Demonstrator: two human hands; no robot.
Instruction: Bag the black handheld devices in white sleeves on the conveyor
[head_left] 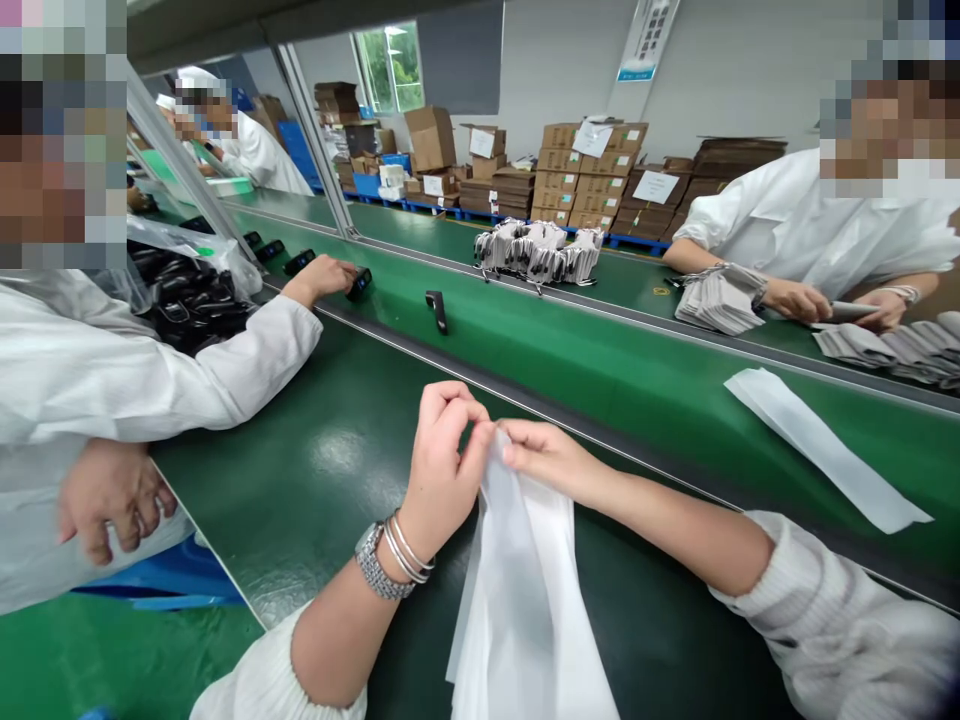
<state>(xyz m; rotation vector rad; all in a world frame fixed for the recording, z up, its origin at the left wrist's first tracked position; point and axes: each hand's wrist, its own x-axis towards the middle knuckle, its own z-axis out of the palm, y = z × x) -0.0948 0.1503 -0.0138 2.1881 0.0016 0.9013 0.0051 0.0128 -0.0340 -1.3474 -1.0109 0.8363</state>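
My left hand [448, 450], with a watch and bangles at the wrist, pinches the top edge of a long, translucent white plastic sleeve [517, 550]. From the other side my right hand [551, 458] grips the same end between thumb and fingers. Several such sleeves hang together below my hands, fanning out over the dark green table [322, 520]. The fingertips partly hide the sleeves' upper edge. A single similar sleeve [825, 450] lies flat on the green conveyor belt [637, 380] at the right.
A black watch-like device [436, 312] lies on the belt. At the left, a co-worker's hand [326, 280] touches another device [359, 284] near a bag of black parts [191, 300]. Across the belt, a person handles grey-white pieces beside stacks [720, 300]. A metal post [315, 140] rises behind.
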